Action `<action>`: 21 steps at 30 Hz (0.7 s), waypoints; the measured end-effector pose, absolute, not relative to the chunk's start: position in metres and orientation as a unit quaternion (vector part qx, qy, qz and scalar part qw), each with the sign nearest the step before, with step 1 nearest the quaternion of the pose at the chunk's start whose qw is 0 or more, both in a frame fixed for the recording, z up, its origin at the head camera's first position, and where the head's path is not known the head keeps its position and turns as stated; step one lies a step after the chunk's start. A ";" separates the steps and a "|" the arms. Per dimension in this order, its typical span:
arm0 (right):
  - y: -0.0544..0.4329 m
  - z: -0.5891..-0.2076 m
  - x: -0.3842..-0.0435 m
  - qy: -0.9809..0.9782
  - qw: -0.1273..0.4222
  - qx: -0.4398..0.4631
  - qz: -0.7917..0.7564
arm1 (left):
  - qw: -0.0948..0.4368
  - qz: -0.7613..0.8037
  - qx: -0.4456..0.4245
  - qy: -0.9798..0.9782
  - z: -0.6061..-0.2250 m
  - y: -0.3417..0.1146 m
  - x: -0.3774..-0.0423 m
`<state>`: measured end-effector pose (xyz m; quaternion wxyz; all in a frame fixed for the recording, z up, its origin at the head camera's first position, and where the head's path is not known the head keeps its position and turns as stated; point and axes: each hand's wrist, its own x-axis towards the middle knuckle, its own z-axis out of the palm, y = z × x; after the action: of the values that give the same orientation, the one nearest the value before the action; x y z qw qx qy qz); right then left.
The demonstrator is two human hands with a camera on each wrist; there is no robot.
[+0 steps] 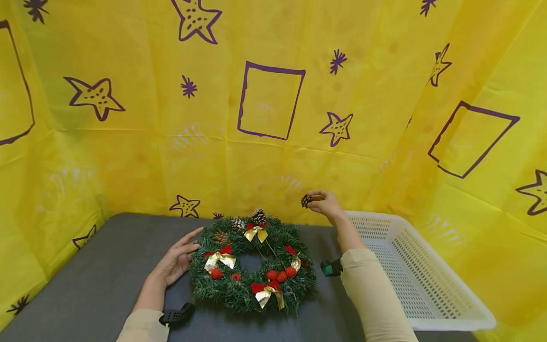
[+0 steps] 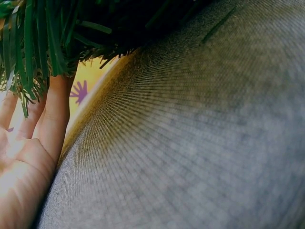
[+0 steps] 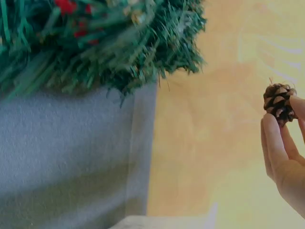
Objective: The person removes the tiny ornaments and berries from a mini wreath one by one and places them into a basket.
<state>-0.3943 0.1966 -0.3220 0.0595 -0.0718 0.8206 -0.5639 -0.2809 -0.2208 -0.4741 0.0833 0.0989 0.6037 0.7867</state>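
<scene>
A green wreath (image 1: 252,299) lies on the dark table, dressed with red and gold bows, red berries and, at its upper left, several pine cones, some white-tipped. My left hand (image 1: 176,259) is at its left edge, fingers extended. In the left wrist view those fingers (image 2: 58,102) reach up to the green needles, which hide their tips. Off the wreath's upper right, my right hand (image 1: 326,204) is raised and pinches a brown pine cone (image 1: 306,200) between thumb and fingers. The right wrist view shows this pine cone (image 3: 279,102) too, with a thin wire at its top.
A white perforated plastic basket (image 1: 453,285) stands at the right on the grey table (image 1: 98,275). Yellow cloth (image 1: 141,166) with purple drawings hangs behind and along both sides. Each wrist wears a black strap.
</scene>
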 end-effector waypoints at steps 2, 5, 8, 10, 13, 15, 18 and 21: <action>0.202 -0.321 -0.395 0.820 0.057 -0.073 -0.565 | 0.084 0.787 0.098 0.603 -0.474 -0.221 -0.281; 0.209 -0.319 -0.395 0.824 0.050 -0.073 -0.560 | 0.083 0.789 0.100 0.600 -0.474 -0.222 -0.282; 0.214 -0.316 -0.395 0.828 0.046 -0.073 -0.555 | 0.082 0.791 0.105 0.597 -0.475 -0.223 -0.282; 0.218 -0.314 -0.395 0.829 0.043 -0.072 -0.552 | 0.081 0.792 0.109 0.596 -0.475 -0.223 -0.281; 0.223 -0.311 -0.395 0.831 0.040 -0.075 -0.549 | 0.079 0.792 0.108 0.595 -0.475 -0.224 -0.280; 0.228 -0.309 -0.394 0.831 0.039 -0.077 -0.549 | 0.078 0.792 0.107 0.596 -0.475 -0.223 -0.279; 0.236 -0.307 -0.391 0.830 0.036 -0.075 -0.551 | 0.079 0.791 0.107 0.597 -0.475 -0.222 -0.279; 0.246 -0.306 -0.388 0.829 0.033 -0.071 -0.554 | 0.079 0.791 0.105 0.598 -0.475 -0.221 -0.280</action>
<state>-0.3881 0.2456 -0.3056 0.0333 -0.0713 0.8290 -0.5536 -0.2798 -0.2214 -0.4746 0.0785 0.1053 0.5981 0.7906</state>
